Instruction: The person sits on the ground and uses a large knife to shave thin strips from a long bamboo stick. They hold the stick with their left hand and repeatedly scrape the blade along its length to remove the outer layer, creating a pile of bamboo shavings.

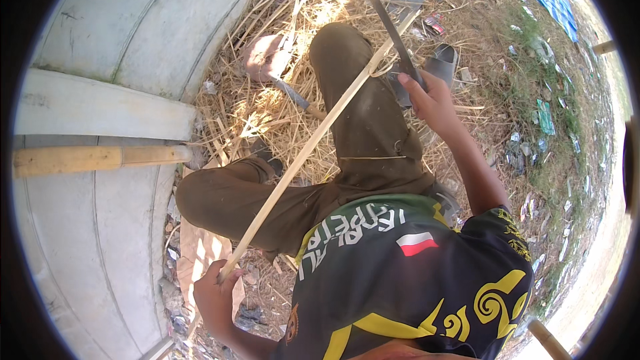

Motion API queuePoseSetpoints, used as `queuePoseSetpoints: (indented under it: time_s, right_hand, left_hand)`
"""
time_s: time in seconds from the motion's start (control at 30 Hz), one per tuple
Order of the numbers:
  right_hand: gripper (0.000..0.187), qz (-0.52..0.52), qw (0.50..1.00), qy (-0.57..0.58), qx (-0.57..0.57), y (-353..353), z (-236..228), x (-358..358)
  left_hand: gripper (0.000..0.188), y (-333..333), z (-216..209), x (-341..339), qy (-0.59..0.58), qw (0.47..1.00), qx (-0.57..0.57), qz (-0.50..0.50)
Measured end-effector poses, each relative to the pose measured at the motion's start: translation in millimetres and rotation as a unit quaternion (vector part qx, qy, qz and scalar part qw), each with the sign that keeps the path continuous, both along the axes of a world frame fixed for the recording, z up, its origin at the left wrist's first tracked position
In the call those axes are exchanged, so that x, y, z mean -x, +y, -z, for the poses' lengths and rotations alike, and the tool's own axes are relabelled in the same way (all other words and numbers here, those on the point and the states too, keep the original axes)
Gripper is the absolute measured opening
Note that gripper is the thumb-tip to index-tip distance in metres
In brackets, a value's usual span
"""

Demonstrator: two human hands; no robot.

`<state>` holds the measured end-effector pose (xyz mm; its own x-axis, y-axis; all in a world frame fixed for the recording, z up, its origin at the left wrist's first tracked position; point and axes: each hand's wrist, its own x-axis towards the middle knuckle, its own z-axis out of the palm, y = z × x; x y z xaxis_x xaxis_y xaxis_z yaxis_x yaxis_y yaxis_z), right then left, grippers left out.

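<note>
A long pale bamboo strip (313, 140) runs slantwise over my bent legs, from lower left up to the upper right. My left hand (217, 293) is closed round its lower part. My right hand (431, 99) grips a long dark-bladed knife (387, 19), whose blade points up and to the left and crosses the strip near its upper end. A thin curl of shaving hangs at the strip beside my right hand. Between my legs and a reddish stone (265, 59) lies a second tool with a grey blade (291, 93) and a wooden handle.
Shavings and thin strips (300, 140) cover the ground around my feet. On the left stand a grey panelled wall (87, 227) and a horizontal bamboo pole (100, 159). Litter lies over the grass at right, with a blue striped sheet (555, 1) farther off.
</note>
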<state>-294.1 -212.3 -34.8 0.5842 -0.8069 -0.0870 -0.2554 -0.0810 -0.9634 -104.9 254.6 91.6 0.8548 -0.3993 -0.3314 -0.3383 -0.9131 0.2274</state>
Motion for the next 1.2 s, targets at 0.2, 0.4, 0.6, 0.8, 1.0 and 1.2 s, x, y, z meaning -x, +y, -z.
queuePoseSetpoints:
  time_s: [0.2, 0.4, 0.6, 0.8, 1.0, 1.2]
  right_hand:
    - [0.038, -0.109, 0.977, 0.059, -0.175, 22, -14, 9]
    - [0.037, -0.075, 0.99, 0.104, 0.066, 34, -18, 6]
    - [0.034, -0.138, 0.964, 0.18, 0.136, 37, -40, 12]
    - [0.034, -0.115, 0.954, 0.165, 0.224, 41, -29, 18]
    - [0.026, 0.047, 0.968, -0.087, 0.23, 45, -43, 22]
    - [0.028, -0.103, 0.955, 0.174, 0.219, 37, -9, 13]
  left_hand:
    - [0.052, 43, 55, -27, -0.151, 0.987, 0.022, 0.054]
    - [0.047, 27, 109, -39, -0.077, 0.992, 0.055, 0.078]
    - [0.04, 6, 100, -37, -0.097, 0.991, 0.042, 0.085]
    - [0.043, 3, 103, -38, -0.101, 0.991, 0.035, 0.086]
    - [0.049, 2, 106, -36, -0.106, 0.99, 0.052, 0.081]
    - [0.048, 6, 106, -40, -0.106, 0.989, 0.026, 0.094]
